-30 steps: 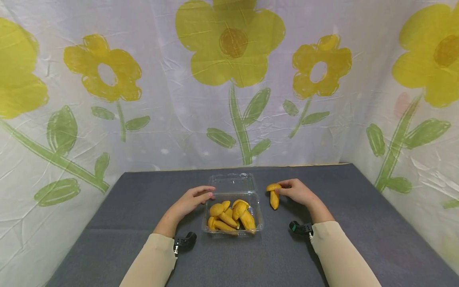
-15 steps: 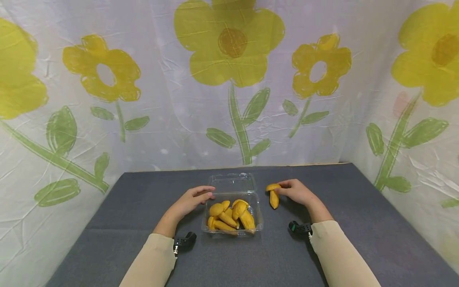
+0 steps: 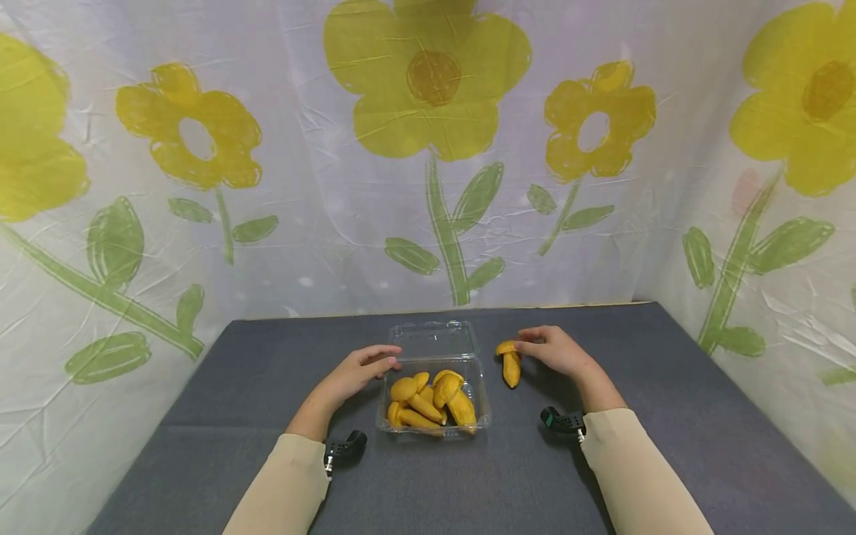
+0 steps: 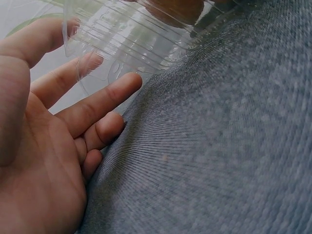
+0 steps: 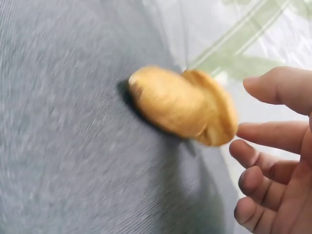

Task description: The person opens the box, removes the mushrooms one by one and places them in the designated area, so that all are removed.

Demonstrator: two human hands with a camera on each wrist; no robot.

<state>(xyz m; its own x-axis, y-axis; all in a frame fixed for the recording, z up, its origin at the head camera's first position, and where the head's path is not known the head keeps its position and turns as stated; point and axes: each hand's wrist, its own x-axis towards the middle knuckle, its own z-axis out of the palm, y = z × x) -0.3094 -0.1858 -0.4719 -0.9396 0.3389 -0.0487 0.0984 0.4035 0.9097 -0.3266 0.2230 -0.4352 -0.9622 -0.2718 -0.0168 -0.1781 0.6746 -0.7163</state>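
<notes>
A yellow mushroom with a rounded cap and thick stem lies on the dark cloth, right of a clear plastic box. My right hand is beside its cap. In the right wrist view the thumb stands apart from the mushroom, and the index fingertip is right at the cap's edge. Several more yellow mushrooms lie in the box, whose hinged lid is folded back. My left hand is at the box's left back corner, its fingertips touching the plastic wall and its fingers relaxed.
Dark grey cloth covers the table. Pale sheets with painted yellow flowers hang behind it and at both sides. A black wrist camera sticks out from the left cuff and another black camera from the right cuff.
My right thumb and fingers have let go of the mushroom and drawn slightly back and to the right. The mushroom stays on the cloth; my left hand and the box look unmoved.
</notes>
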